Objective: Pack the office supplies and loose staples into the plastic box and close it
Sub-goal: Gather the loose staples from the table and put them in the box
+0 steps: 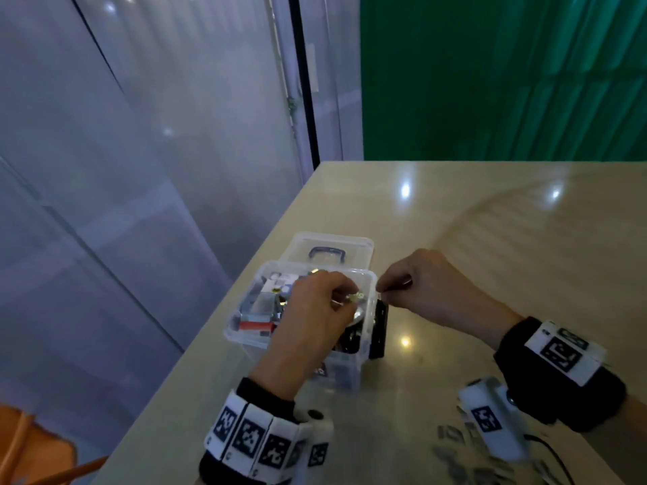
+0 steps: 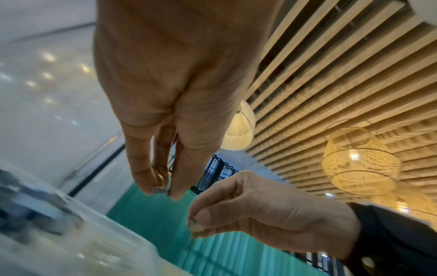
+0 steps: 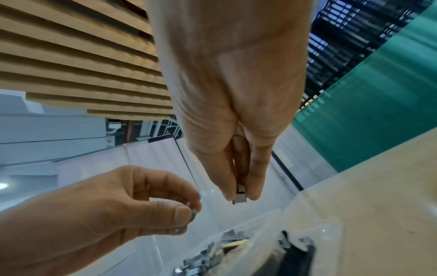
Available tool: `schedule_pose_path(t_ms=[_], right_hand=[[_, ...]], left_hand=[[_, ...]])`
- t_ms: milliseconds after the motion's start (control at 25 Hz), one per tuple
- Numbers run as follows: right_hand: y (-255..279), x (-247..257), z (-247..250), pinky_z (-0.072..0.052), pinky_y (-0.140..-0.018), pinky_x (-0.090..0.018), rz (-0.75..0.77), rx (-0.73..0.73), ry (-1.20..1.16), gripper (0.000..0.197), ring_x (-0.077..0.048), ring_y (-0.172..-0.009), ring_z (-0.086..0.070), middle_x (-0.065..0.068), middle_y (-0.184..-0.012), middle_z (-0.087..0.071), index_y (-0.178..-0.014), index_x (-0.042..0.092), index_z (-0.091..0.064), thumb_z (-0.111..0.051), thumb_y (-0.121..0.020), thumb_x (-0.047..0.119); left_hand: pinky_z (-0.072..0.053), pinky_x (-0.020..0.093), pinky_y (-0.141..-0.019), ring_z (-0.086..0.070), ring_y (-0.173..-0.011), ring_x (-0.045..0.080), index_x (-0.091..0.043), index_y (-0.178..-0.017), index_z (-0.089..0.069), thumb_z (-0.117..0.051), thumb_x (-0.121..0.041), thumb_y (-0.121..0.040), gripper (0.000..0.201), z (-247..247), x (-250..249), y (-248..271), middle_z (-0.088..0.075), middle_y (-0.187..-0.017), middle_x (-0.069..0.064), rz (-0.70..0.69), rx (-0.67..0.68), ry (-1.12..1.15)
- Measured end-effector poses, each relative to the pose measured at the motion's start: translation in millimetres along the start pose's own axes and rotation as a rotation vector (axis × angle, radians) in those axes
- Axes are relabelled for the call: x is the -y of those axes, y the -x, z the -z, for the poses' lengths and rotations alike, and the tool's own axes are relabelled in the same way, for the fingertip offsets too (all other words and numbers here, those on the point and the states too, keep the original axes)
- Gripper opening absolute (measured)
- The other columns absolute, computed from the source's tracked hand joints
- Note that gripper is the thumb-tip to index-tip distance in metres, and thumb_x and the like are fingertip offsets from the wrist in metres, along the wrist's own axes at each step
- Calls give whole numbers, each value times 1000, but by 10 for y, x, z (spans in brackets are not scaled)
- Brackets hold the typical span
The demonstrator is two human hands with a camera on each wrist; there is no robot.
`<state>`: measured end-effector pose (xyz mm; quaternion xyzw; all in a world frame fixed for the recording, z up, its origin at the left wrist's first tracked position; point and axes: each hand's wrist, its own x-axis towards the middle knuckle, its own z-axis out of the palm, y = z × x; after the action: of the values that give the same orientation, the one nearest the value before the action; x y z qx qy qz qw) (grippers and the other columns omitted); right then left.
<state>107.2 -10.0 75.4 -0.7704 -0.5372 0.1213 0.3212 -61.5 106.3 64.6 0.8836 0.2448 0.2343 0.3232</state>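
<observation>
A clear plastic box stands open near the table's left edge, with office supplies inside. Its lid with a dark handle lies flat behind it. My left hand hovers over the box's right half and pinches a small strip of staples. My right hand is just above the box's right rim and pinches another strip of staples between thumb and fingers. In the right wrist view more staples lie inside the box. Several loose staples lie blurred on the table near me.
A black latch piece hangs on the box's right side. The beige table stretches to the right and far side. The table's left edge drops off right beside the box. An orange chair shows at the lower left.
</observation>
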Motion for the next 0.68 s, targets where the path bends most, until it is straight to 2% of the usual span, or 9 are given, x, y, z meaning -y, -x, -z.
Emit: schedule_pose_path(t_ms=[120, 240, 280, 360, 400, 520, 600, 680], right_hand=[[-379, 251, -260, -51, -65, -10, 92, 53, -32, 18, 0, -74, -68, 7, -79, -77, -85, 16, -82, -74, -77, 2], [-734, 405, -538, -53, -67, -20, 156, 111, -25, 17, -5, -71, -67, 4, -79, -75, -82, 15, -82, -72, -79, 2], [-829, 439, -615, -52, -68, -19, 170, 124, -20, 18, -5, -72, -66, 3, -79, -74, -82, 16, -82, -71, -79, 2], [-958, 473, -719, -52, -68, -18, 185, 158, -14, 18, -5, -74, -66, 3, -79, -75, -83, 14, -82, -71, -80, 1], [-1008, 486, -758, -54, -69, -23, 190, 180, -17, 17, -6, -74, -67, 3, -79, -75, -84, 14, -82, -71, -81, 1], [-1078, 459, -767, -57, -78, -34, 168, 184, -9, 17, -8, -79, -68, 3, -86, -74, -87, 18, -81, -70, -84, 6], [-1056, 413, -664, -56, -79, -33, 137, 137, -22, 17, -7, -79, -68, 7, -85, -75, -87, 19, -81, -69, -86, 7], [-950, 359, -515, -55, -76, -27, 102, 97, -46, 15, -2, -78, -69, 10, -83, -76, -88, 20, -81, -71, -88, 9]], left_hand=[[-55, 15, -74, -66, -81, 1, -15, -95, -73, -76, -7, -81, 16, 327, 383, -43, -70, -89, -6, 99, -72, -16], [-59, 26, -78, -68, -80, 5, -12, -94, -75, -76, -7, -81, 14, 450, 659, -84, -71, -88, -2, 158, -97, -39], [-59, 27, -80, -68, -81, 7, -11, -95, -75, -76, -7, -81, 14, 465, 707, -97, -72, -88, 0, 163, -89, -48], [-57, 22, -81, -68, -83, 6, -12, -98, -76, -75, -8, -83, 15, 472, 757, -126, -73, -91, 0, 158, -67, -51], [-57, 19, -80, -69, -83, 5, -12, -99, -76, -74, -9, -84, 15, 488, 786, -145, -73, -92, 0, 161, -63, -37], [-59, 25, -77, -70, -81, 5, -14, -100, -76, -70, -13, -89, 12, 542, 872, -226, -74, -93, 0, 182, -84, -20], [-60, 28, -76, -70, -78, 6, -14, -99, -75, -68, -14, -90, 11, 564, 892, -274, -73, -93, -1, 165, -99, -27], [-59, 24, -77, -69, -81, 5, -15, -100, -75, -67, -12, -91, 13, 555, 815, -299, -73, -95, -2, 129, -104, -25]])
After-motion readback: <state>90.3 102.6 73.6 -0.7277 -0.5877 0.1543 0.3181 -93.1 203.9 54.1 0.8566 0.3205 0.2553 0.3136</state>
